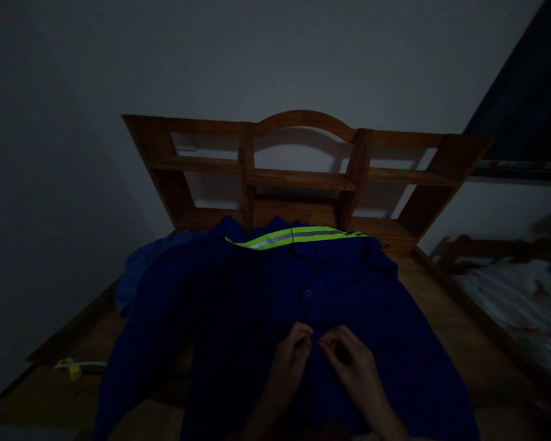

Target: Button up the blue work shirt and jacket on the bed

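Note:
A dark blue work jacket (349, 288) lies spread out, front side up, with a yellow-green and grey reflective strip (312, 234) across its far end. One round button (308, 293) shows on the front opening, beyond my hands. Lower on that opening, my left hand (296, 349) is closed in a pinch at the fabric edge. Just to its right, my right hand (349, 352) pinches the cloth too, thumb against fingertips. A small gap separates the two sets of fingertips. Dim light hides whether a button sits between them.
Under the jacket is a wooden surface (434, 300), with a wooden shelf unit (303, 179) behind it. A lighter blue cloth (131, 275) lies beside the left sleeve. A white cord with a yellow tag (74, 370) is at left. White bedding (514, 294) is at right.

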### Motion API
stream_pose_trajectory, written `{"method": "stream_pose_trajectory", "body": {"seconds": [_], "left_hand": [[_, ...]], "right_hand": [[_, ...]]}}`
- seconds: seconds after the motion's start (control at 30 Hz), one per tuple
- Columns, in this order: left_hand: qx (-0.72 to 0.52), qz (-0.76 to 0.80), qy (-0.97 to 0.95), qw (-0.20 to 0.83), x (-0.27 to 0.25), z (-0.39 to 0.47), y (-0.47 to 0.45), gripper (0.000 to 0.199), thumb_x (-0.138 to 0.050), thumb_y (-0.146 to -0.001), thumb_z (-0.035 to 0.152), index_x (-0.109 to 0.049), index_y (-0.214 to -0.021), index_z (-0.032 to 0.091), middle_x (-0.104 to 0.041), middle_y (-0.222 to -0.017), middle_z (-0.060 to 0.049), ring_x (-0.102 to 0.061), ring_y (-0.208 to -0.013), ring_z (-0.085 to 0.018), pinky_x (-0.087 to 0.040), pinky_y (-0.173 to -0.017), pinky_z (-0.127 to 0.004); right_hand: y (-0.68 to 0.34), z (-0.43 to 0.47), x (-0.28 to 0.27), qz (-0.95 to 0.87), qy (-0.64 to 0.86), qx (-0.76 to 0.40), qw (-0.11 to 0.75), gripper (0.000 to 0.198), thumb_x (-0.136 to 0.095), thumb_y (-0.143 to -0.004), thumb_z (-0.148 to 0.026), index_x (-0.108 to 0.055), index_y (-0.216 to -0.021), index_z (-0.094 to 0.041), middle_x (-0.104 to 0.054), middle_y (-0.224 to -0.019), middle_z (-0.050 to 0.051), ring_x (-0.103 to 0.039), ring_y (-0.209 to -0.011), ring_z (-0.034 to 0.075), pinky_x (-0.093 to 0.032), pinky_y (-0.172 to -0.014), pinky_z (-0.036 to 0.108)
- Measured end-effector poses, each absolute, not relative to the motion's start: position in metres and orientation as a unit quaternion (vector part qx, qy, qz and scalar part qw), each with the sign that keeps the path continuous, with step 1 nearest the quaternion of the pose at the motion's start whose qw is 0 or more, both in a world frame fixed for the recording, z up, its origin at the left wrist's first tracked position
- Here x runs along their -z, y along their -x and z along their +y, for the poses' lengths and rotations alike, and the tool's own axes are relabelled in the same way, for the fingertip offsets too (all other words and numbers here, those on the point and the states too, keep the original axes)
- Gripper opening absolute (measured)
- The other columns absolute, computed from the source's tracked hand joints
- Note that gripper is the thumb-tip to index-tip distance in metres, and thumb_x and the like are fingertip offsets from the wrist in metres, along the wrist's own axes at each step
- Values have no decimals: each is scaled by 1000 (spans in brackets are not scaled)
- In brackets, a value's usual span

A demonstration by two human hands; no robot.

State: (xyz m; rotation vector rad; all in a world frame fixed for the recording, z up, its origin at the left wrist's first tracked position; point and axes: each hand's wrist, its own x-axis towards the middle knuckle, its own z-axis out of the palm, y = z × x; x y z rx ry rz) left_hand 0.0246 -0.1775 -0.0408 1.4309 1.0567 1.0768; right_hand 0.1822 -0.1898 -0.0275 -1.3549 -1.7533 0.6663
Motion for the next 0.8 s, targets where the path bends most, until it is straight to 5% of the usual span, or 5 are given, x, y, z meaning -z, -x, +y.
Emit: {"method": "stream_pose_trajectory", "body": {"seconds": [0.8], "left_hand": [[-434,419,-585,542,54,-168,-23,8,-49,-86,22,-46,-93,19,-54,-75,2,-52,-71,-11,-36,-65,-21]], "right_hand": [[-182,-191,32,-758,543,-211,293,12,-37,-93,-21,-49,-96,-23,-56,-94,3,-59,-82,15,-45,-76,27]]}}
